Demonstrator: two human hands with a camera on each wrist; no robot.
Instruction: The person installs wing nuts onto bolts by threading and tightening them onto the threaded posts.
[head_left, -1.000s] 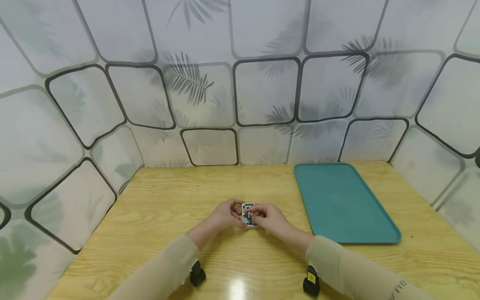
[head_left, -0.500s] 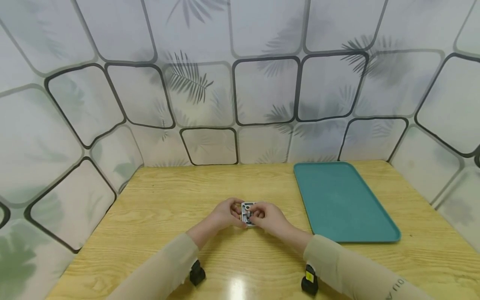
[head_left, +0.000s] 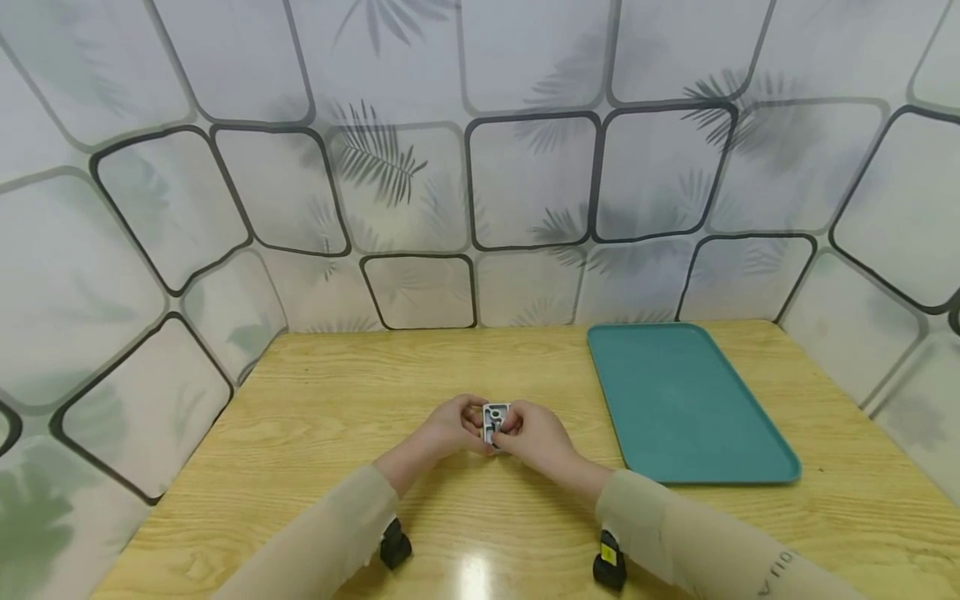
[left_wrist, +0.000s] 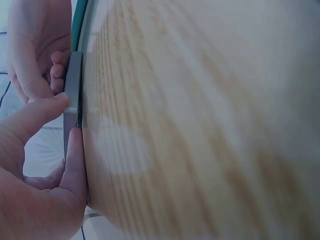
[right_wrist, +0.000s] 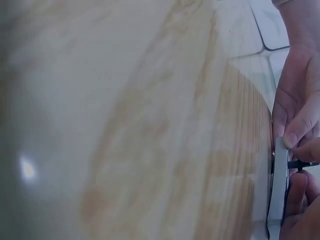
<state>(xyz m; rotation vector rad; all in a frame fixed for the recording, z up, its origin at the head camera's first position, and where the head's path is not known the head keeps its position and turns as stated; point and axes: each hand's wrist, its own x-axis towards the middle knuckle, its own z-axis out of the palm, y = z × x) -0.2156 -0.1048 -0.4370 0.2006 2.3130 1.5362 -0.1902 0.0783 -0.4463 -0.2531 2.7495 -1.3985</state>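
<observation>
Plate (head_left: 487, 423): a small, pale, rectangular piece with cutouts and a ring lies between your two hands, near the middle of the worktop (head_left: 420, 371); whether it rests flat on the wood or sits just above it, you cannot tell from here.
Left hand (head_left: 447, 429): yours grasps the plate by its left side, thumb on one face and fingers against the edge and underside.
Right hand (head_left: 542, 435): yours pinches a dark stem (right_wrist: 300, 164) between thumb and finger over the plate, covering the plate's right part from the head view.
Stem: it stands out from the plate's face, slim and black in the right wrist view; its full shape is hidden by your fingers.
Tray (head_left: 690, 400): teal and rectangular, it lies on the worktop to your right, well apart from the plate.
Sleeves (head_left: 337, 525): cream cloth covers both your forearms, a black device (head_left: 394, 543) at each wrist, the right one marked yellow.
Backdrop (head_left: 532, 183): pale panels carry dark rounded outlines and grey palm fronds.
</observation>
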